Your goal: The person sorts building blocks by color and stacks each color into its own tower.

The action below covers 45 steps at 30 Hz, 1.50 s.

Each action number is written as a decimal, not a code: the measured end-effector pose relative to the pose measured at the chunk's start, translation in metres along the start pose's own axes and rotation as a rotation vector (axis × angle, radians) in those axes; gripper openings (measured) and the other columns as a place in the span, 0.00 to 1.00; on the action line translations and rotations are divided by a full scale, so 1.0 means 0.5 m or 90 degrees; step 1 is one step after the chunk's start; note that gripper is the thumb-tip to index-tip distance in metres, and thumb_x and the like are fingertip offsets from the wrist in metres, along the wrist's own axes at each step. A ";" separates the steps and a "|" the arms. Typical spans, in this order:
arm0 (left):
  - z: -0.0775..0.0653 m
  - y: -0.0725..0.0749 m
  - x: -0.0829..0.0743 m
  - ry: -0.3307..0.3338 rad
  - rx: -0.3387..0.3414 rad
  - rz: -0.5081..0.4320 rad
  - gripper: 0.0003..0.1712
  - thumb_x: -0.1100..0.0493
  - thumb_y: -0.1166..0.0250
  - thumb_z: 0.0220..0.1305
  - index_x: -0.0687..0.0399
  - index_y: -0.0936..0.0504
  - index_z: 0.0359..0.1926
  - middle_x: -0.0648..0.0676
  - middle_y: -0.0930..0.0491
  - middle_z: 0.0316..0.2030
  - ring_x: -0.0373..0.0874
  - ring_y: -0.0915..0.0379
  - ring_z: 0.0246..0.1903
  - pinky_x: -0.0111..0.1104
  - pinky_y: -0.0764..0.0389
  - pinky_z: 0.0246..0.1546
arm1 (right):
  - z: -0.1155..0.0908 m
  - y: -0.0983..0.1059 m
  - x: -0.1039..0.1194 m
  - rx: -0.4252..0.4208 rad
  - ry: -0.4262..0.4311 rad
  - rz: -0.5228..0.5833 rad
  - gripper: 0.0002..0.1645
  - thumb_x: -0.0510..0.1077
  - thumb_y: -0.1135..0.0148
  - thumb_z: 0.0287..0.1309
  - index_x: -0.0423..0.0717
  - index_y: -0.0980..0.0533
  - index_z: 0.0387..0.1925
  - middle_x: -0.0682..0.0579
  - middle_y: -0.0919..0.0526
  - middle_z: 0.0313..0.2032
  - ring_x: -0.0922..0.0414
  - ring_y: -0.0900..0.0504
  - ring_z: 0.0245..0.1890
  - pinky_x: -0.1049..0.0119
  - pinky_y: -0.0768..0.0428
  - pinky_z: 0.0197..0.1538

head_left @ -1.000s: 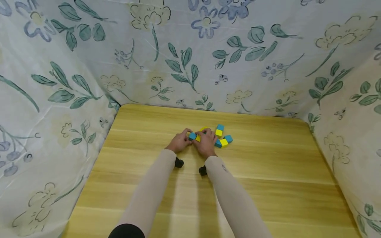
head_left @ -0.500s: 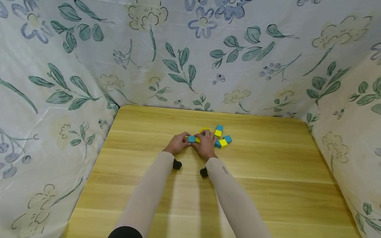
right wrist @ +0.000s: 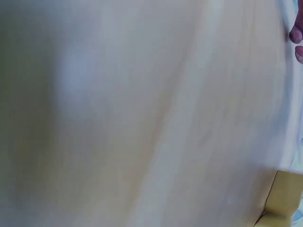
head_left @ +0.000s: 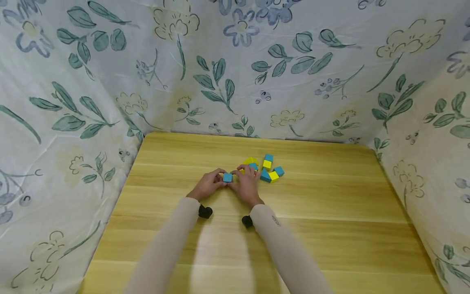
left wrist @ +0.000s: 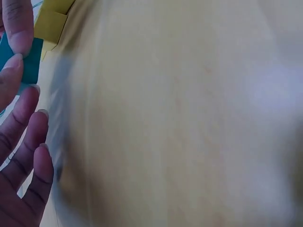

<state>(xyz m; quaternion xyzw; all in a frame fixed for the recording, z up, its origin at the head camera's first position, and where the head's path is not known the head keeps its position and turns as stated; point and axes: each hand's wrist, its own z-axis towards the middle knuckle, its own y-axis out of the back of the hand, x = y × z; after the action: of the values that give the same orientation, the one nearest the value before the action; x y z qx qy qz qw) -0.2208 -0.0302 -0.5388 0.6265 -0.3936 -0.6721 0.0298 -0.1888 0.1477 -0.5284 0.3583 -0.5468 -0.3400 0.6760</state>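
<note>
Over the wooden table (head_left: 330, 196), the person's left hand (head_left: 207, 185) pinches a blue cube (head_left: 227, 178) between thumb and finger, while the right hand (head_left: 247, 187) sits close at its other side, gripping or not I can't tell, near yellow blocks (head_left: 251, 160).

Blue block (head_left: 227, 178), yellow blocks (head_left: 273, 176), white floral cloth (head_left: 147, 61).

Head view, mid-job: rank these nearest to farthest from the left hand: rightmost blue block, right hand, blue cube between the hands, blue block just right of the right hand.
From the left hand:
1. Blue cube: between the hands.
2. Right hand: right of that cube.
3. Inner blue block: just past the right hand.
4. Rightmost blue block: far right.
</note>
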 end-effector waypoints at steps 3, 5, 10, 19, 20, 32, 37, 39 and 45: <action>-0.023 0.010 0.004 -0.004 -0.010 0.002 0.19 0.59 0.37 0.66 0.55 0.26 0.58 0.51 0.22 0.35 0.42 0.26 0.34 0.37 0.24 0.39 | -0.011 -0.007 0.015 0.009 0.017 0.046 0.21 0.52 0.30 0.54 0.47 0.19 0.48 0.49 0.28 0.50 0.46 0.34 0.56 0.46 0.43 0.57; -0.037 0.015 0.007 -0.003 -0.015 0.005 0.19 0.59 0.37 0.66 0.56 0.25 0.57 0.51 0.22 0.34 0.42 0.27 0.33 0.37 0.25 0.39 | -0.017 -0.013 0.022 0.019 0.028 0.080 0.21 0.49 0.30 0.55 0.45 0.19 0.48 0.49 0.25 0.48 0.47 0.30 0.54 0.48 0.41 0.58; -0.064 0.024 0.016 0.001 -0.013 0.025 0.19 0.59 0.36 0.64 0.58 0.24 0.56 0.49 0.25 0.30 0.41 0.31 0.30 0.35 0.28 0.36 | -0.027 -0.033 0.031 0.048 0.037 0.167 0.19 0.44 0.30 0.55 0.41 0.20 0.47 0.47 0.19 0.45 0.49 0.23 0.50 0.51 0.34 0.60; -0.077 0.020 0.042 -0.002 -0.022 -0.002 0.19 0.62 0.34 0.62 0.60 0.23 0.54 0.49 0.24 0.31 0.40 0.29 0.32 0.34 0.26 0.37 | -0.033 -0.060 0.037 0.096 -0.043 0.301 0.19 0.40 0.31 0.56 0.40 0.22 0.49 0.46 0.19 0.48 0.49 0.23 0.53 0.53 0.29 0.60; -0.077 0.019 0.045 -0.004 -0.023 -0.005 0.19 0.62 0.34 0.62 0.60 0.23 0.53 0.49 0.24 0.31 0.40 0.29 0.32 0.34 0.26 0.37 | -0.033 -0.060 0.038 0.098 -0.045 0.307 0.19 0.40 0.31 0.56 0.40 0.23 0.49 0.46 0.19 0.48 0.49 0.23 0.53 0.53 0.29 0.60; -0.076 0.012 0.058 -0.005 -0.042 0.031 0.19 0.59 0.32 0.60 0.58 0.21 0.52 0.47 0.25 0.31 0.40 0.32 0.33 0.36 0.29 0.39 | -0.034 -0.076 0.030 0.087 -0.041 0.311 0.20 0.42 0.30 0.55 0.40 0.22 0.49 0.46 0.19 0.48 0.48 0.25 0.52 0.51 0.32 0.59; -0.078 0.012 0.059 -0.007 -0.045 0.028 0.21 0.59 0.32 0.60 0.60 0.22 0.53 0.47 0.25 0.31 0.41 0.32 0.34 0.37 0.29 0.40 | -0.037 -0.077 0.028 0.083 -0.047 0.319 0.20 0.43 0.29 0.55 0.41 0.21 0.49 0.47 0.19 0.48 0.48 0.26 0.52 0.50 0.33 0.60; -0.078 0.010 0.060 -0.007 -0.048 0.033 0.21 0.59 0.31 0.60 0.61 0.22 0.53 0.47 0.26 0.31 0.41 0.32 0.34 0.37 0.30 0.40 | -0.039 -0.078 0.027 0.081 -0.044 0.318 0.21 0.43 0.29 0.54 0.41 0.21 0.49 0.47 0.19 0.48 0.48 0.26 0.52 0.49 0.34 0.60; -0.073 0.000 0.065 -0.017 -0.067 0.070 0.22 0.57 0.30 0.58 0.60 0.20 0.52 0.46 0.27 0.30 0.43 0.34 0.35 0.40 0.36 0.43 | -0.041 -0.076 0.021 0.074 -0.023 0.307 0.21 0.42 0.30 0.54 0.40 0.22 0.50 0.46 0.19 0.48 0.47 0.26 0.52 0.48 0.38 0.62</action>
<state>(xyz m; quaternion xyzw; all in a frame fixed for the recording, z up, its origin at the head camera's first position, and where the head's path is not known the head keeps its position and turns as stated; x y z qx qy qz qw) -0.1962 -0.0652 -0.5619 0.5926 -0.3923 -0.6971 0.0944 -0.1693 0.1215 -0.5587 0.2497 -0.6474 -0.1433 0.7057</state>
